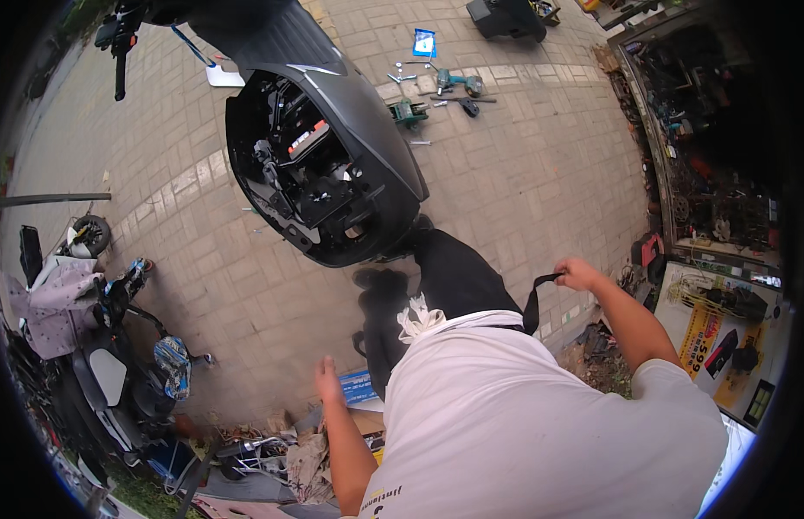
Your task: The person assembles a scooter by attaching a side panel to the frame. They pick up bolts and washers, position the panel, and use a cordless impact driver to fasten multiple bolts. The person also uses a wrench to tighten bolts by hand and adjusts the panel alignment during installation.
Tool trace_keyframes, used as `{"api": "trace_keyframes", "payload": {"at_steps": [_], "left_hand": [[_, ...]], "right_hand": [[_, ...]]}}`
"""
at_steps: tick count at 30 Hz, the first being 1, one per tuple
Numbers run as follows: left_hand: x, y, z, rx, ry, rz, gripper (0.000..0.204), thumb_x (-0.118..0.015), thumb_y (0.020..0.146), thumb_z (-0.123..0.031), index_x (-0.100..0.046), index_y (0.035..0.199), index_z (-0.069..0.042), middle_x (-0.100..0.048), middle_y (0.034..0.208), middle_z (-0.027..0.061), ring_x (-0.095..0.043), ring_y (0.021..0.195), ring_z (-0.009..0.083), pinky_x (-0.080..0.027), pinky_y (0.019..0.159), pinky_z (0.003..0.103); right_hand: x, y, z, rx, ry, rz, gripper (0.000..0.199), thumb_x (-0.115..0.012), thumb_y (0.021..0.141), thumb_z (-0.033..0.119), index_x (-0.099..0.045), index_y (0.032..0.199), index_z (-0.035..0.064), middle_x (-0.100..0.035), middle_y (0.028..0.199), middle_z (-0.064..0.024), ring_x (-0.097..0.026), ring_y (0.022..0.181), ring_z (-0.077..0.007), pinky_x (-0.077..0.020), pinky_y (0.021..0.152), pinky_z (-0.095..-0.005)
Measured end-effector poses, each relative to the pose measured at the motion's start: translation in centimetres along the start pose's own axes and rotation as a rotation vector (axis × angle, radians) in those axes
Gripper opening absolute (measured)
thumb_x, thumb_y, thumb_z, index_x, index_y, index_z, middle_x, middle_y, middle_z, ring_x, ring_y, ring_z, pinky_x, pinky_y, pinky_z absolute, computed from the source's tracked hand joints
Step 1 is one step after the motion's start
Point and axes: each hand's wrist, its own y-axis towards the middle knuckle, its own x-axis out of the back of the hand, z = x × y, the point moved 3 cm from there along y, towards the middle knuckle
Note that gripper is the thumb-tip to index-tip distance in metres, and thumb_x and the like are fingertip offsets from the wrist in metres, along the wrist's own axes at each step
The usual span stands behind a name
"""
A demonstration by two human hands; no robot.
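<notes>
My right hand is out to the right of my waist, its fingers closed on the end of a black strap. The strap hangs in a curve down to my waist, by the hem of my light shirt. Low on the left, my left hand is held beside my body, fingers stretched out and holding nothing. In front of my legs stands a dark grey scooter. Its seat is off, and the open bay shows black parts, wiring and an orange-red piece.
A teal power drill, several hand tools and a blue packet lie on the paving beyond the scooter. Parked two-wheelers line the left. A cluttered shelf and a yellow-and-white board stand at right. A blue box is behind my left hand.
</notes>
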Motion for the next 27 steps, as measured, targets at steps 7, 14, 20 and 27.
{"api": "trace_keyframes", "payload": {"at_steps": [7, 14, 20, 27], "left_hand": [[-3.6, -0.7, 0.4, -0.033, 0.056, 0.016, 0.059, -0.061, 0.094, -0.038, -0.052, 0.131, 0.006, -0.058, 0.13, 0.0197, -0.054, 0.121, 0.027, -0.039, 0.103, 0.036], [-5.5, -2.6, 2.8, -0.03, -0.147, -0.032, 0.061, -0.063, 0.094, -0.038, -0.049, 0.133, 0.007, -0.06, 0.126, 0.0161, -0.055, 0.118, 0.0233, -0.041, 0.101, 0.036], [-3.8, -0.5, 3.5, 0.084, -0.08, -0.074, 0.058, -0.063, 0.094, -0.036, -0.051, 0.131, 0.007, -0.061, 0.123, 0.0143, -0.057, 0.107, 0.0212, -0.043, 0.095, 0.033], [1.4, 7.2, -3.5, 0.11, -0.086, 0.078, 0.061, -0.061, 0.095, -0.036, -0.048, 0.134, 0.008, -0.053, 0.136, 0.0207, -0.052, 0.124, 0.0268, -0.038, 0.105, 0.035]], "right_hand": [[8.8, 3.2, -3.8, -0.032, -0.066, -0.154, 0.041, -0.065, 0.07, 0.016, -0.069, 0.107, 0.0002, -0.071, 0.102, -0.0157, -0.068, 0.091, -0.0273, -0.0527, 0.081, -0.0371], [6.8, 15.9, 17.2, 0.359, 0.206, -0.242, 0.045, -0.063, 0.083, 0.021, -0.059, 0.124, 0.0012, -0.065, 0.116, -0.0187, -0.065, 0.097, -0.0289, -0.0514, 0.087, -0.0373], [4.0, 17.2, 31.0, 0.373, 0.472, -0.333, 0.068, -0.066, 0.087, 0.032, -0.04, 0.141, -0.0003, -0.057, 0.125, -0.0242, -0.062, 0.104, -0.031, -0.0492, 0.091, -0.0405], [-0.4, 18.8, 38.5, 0.304, 0.446, -0.598, 0.075, -0.064, 0.089, 0.038, -0.034, 0.141, -0.0076, -0.043, 0.139, -0.0285, -0.043, 0.129, -0.0388, -0.0337, 0.109, -0.0435]]}}
